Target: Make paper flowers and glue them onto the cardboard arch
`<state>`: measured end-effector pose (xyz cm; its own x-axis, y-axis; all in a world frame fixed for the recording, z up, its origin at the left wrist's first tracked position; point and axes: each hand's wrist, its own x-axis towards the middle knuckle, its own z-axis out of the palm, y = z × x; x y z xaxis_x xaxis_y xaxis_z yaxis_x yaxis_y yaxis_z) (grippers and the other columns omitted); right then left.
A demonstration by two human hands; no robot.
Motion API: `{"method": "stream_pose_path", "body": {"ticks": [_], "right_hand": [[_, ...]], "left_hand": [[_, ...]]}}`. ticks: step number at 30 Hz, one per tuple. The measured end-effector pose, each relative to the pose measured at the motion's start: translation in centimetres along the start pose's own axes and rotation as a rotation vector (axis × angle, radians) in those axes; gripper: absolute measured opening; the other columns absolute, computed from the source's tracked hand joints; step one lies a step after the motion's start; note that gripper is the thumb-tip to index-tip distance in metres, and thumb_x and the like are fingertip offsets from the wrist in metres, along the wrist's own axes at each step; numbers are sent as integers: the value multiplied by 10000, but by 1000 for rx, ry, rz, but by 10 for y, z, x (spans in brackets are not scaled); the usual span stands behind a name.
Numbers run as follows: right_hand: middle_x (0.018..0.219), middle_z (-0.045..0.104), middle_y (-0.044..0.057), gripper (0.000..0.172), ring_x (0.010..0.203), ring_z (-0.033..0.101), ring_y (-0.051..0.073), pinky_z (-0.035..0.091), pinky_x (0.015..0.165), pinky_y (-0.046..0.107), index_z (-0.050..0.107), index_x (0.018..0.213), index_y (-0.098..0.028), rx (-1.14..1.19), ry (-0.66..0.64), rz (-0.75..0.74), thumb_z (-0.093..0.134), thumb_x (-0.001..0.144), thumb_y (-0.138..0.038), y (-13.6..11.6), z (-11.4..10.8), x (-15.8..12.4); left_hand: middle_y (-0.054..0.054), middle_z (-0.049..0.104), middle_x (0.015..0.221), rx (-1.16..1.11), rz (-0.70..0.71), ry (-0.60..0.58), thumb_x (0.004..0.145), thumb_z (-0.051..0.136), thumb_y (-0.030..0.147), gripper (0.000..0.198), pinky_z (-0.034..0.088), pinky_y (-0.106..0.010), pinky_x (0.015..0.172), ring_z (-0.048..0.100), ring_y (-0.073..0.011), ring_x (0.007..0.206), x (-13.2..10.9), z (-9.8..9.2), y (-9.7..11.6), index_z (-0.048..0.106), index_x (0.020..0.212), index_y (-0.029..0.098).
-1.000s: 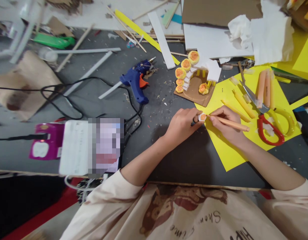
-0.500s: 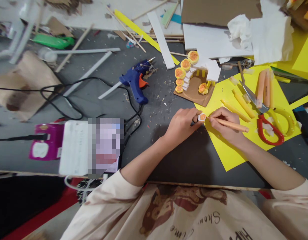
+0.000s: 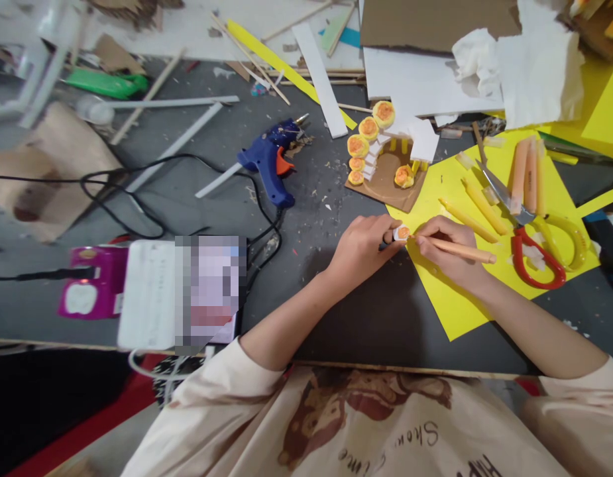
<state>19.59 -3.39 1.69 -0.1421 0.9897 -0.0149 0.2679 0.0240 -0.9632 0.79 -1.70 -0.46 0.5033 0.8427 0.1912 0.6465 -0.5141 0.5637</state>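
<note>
Left hand has a small white piece with an orange face pinched at the left edge of a bright yellow flat sheet, toward the front edge of the dark grey tabletop. Right hand is clamped round a slim peach-orange marker, tip right by the piece, can't tell if they touch.

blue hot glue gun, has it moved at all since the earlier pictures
No. The blue hot glue gun lies in the same spot on the dark tabletop, with the same gap to the white strip.
</note>
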Motion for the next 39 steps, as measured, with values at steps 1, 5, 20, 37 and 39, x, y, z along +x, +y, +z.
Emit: {"method": "stream_pose_path", "body": {"ticks": [1,5,20,37,39], "right_hand": [[579,543,-31,220,545,469,99,354,514,243,559,622,-198,5,-4,2,683,783,-283,1,0,0],[586,545,-30,204,551,477,102,358,511,237,578,661,-201,28,-7,11,680,797,-312,2,0,-1],[582,558,-22,229,540,489,104,361,502,239,572,645,-200,14,-18,19,689,776,-347,-1,-1,1],[584,562,-29,161,547,494,104,363,512,239,580,641,-203,3,28,43,664,772,-243,-2,0,1],[594,570,-28,164,557,506,106,375,521,240,584,651,-202,8,40,41,675,779,-249,-1,0,1]], "left_hand": [[18,636,746,4,-6,-4,864,677,213,166,365,-257,689,589,-150,699,0,0,0,596,999,162],[17,643,748,8,-7,-7,865,673,214,170,372,-257,689,598,-150,700,0,0,-1,595,1008,165],[11,637,752,-24,4,0,855,684,198,179,368,-257,686,596,-153,709,0,0,-1,598,1006,152],[12,626,747,-50,-8,-22,875,666,215,165,361,-258,690,591,-154,718,1,0,-2,613,1021,158],[8,627,750,-51,-10,-25,875,667,220,173,361,-260,691,592,-157,723,1,0,-2,612,1025,155]]}}
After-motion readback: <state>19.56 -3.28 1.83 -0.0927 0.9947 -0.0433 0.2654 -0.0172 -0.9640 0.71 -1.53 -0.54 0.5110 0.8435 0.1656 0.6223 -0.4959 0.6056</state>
